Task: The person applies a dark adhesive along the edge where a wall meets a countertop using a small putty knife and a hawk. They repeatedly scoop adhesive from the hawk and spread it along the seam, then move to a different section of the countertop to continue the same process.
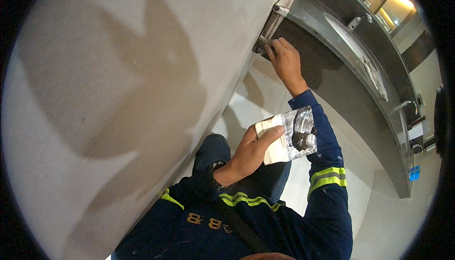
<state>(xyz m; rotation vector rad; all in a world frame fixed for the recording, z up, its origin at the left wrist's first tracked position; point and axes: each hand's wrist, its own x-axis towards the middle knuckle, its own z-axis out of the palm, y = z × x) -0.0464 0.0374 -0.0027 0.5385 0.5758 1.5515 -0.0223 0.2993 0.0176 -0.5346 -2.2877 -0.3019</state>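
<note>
My left hand (pixel 244 160) is closed round the cream-coloured end of a wide putty knife (pixel 289 139), with the thumb on top. Its silvery metal face is smeared with dark paste (pixel 303 134). Farther off, my right hand (pixel 286 61) is raised to the joint where the pale wall meets the dark counter front. Its fingers are pinched together on a small thin greyish piece; they hide most of it, so its kind cannot be made out.
A large pale wall (pixel 118 118) fills the left, with shadows across it. To the right curves a dark stone counter (pixel 327 56) with a sink, taps (pixel 355 21) and a cloth (pixel 374 77). A blue item (pixel 414 173) hangs by the counter's near end. Below are pale floor tiles (pixel 239 101).
</note>
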